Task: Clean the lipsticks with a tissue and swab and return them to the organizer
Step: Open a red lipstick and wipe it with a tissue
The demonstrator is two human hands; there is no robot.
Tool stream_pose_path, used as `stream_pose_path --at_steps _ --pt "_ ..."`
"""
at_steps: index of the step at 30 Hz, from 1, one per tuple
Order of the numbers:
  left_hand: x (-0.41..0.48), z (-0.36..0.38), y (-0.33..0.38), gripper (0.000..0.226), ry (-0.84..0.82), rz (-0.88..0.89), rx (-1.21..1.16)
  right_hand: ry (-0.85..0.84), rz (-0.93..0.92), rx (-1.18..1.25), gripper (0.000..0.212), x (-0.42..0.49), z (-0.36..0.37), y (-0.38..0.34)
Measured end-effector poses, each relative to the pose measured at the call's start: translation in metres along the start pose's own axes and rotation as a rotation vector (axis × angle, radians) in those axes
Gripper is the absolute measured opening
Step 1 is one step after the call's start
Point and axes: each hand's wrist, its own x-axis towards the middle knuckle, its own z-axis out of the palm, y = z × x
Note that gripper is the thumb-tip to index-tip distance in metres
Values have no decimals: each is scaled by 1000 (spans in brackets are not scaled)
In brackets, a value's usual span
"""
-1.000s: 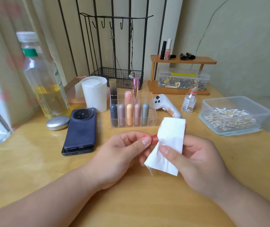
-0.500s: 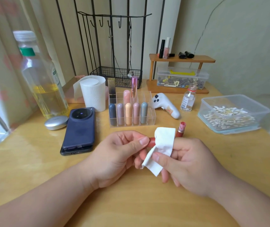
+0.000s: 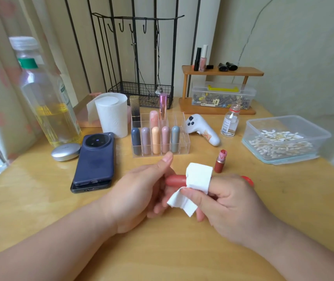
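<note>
Wooden surface (image 3: pixel 40 199), head view: left hand (image 3: pixel 137 195) is gripping a red lipstick cap (image 3: pixel 175 180) in curled fingers, thumb raised; right hand (image 3: pixel 228 203) is pinching a white tissue (image 3: pixel 198 178) wrapped around it. Uncapped lipstick (image 3: pixel 220 162) is standing just behind, clear organizer (image 3: pixel 184 144) sitting beyond.

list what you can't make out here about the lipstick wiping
Head view, all of it:
- tube: its right end, wrapped in the tissue that the right hand pinches.
- left hand: its fingers under the tube, blurred.
- vial: label print too small.
- red thing beyond the right hand: mostly hidden by it.
</note>
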Motion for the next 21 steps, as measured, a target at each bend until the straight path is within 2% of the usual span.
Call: stream_pose_path --at_steps 3,7,10,12,15,17,19,21 --pt "-2 0 2 93 -79 -61 103 62 -173 -171 42 2 0 5" --pt "-4 6 3 75 -42 -47 39 51 -166 -207 52 5 -1 9" --pt "-4 9 3 68 -16 -59 -31 63 -107 -143 45 4 3 8" --pt "-4 10 3 59 4 -24 -19 6 82 58 35 2 5 4" --pt "-5 9 1 53 69 111 218 -125 371 463 16 2 3 -6" --pt "-5 5 -4 54 132 246 388 -221 529 826 30 5 0 -5" --pt "-7 3 -5 44 163 404 553 -326 615 1144 44 9 -5 -5" --pt "-8 1 -6 42 186 519 700 -405 636 1262 60 11 -9 -5"
